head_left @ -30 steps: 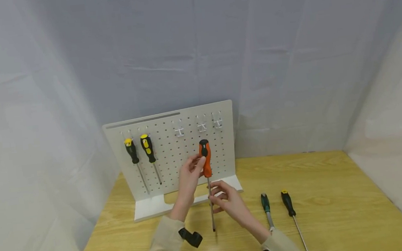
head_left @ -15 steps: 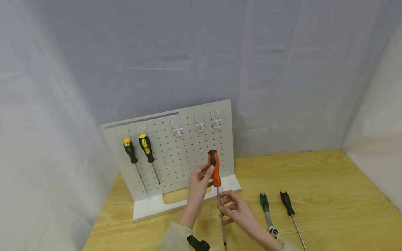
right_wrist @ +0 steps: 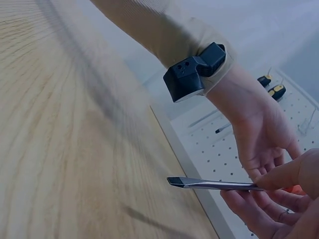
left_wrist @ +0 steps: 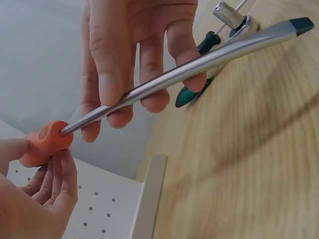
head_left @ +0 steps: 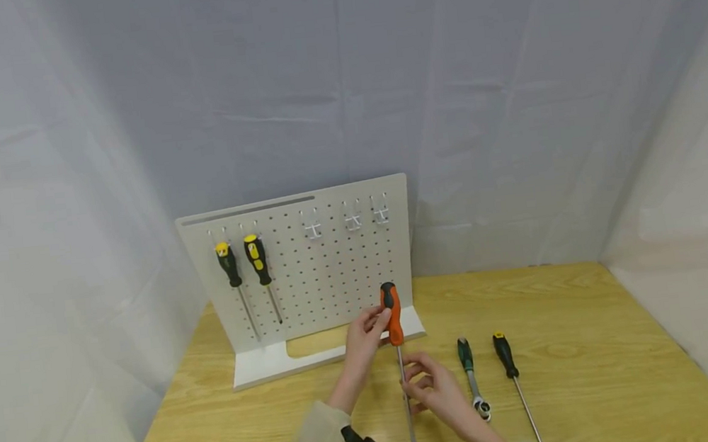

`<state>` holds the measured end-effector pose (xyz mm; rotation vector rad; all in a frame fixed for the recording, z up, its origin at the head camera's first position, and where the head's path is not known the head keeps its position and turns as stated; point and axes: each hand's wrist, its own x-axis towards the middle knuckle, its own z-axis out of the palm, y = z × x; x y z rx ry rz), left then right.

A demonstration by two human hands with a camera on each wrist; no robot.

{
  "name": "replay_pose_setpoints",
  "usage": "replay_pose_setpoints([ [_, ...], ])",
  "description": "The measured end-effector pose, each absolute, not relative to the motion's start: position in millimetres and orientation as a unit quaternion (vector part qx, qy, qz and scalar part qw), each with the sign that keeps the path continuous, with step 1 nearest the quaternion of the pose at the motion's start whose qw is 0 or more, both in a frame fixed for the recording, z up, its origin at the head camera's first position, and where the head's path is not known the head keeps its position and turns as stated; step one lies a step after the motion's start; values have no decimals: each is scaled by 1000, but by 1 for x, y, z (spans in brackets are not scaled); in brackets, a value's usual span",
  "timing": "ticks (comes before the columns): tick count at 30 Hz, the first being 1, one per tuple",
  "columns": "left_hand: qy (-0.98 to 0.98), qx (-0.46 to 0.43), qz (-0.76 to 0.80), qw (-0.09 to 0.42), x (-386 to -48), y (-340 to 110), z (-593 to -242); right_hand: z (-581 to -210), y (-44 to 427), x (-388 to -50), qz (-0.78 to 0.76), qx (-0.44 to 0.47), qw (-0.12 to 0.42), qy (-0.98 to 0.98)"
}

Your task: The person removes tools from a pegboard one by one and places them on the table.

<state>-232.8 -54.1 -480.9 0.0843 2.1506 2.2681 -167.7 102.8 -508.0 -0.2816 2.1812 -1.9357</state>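
A flathead screwdriver [head_left: 395, 331] with an orange and black handle stands nearly upright in front of the white pegboard, handle up and tip down. My left hand [head_left: 362, 337] holds it by the handle, thumb on the near side. Lower down, my right hand [head_left: 436, 389] pinches the steel shaft [left_wrist: 164, 79] between thumb and fingers. The dark flat tip [right_wrist: 175, 181] hangs above the wooden table in the right wrist view. Much of the handle is hidden by fingers in that view.
On the pegboard [head_left: 334, 280] hang two black and yellow screwdrivers [head_left: 258, 260] at left, and three clear hooks [head_left: 353, 219] hold nothing. A green-handled ratchet [head_left: 468, 363] and a long black screwdriver [head_left: 506, 356] lie on the table [head_left: 586, 369] to the right.
Both hands have moved right and down toward the person together with the orange screwdriver, away from the pegboard hooks. Their hold on it looks the same. The ratchet's head has come into view.
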Motion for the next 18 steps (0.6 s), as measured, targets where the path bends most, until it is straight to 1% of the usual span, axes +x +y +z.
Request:
replay_pose_setpoints([
  [8, 686, 27, 726, 32, -228, -47, -500, -517, 113, -159, -647, -96, 133, 745],
  [14, 683, 35, 728, 46, -224, -41, -512, -527, 121, -154, -645, -96, 141, 745],
  [18, 694, 39, 717, 50, -221, -39, -518, -534, 125, -151, -641, -110, 136, 747],
])
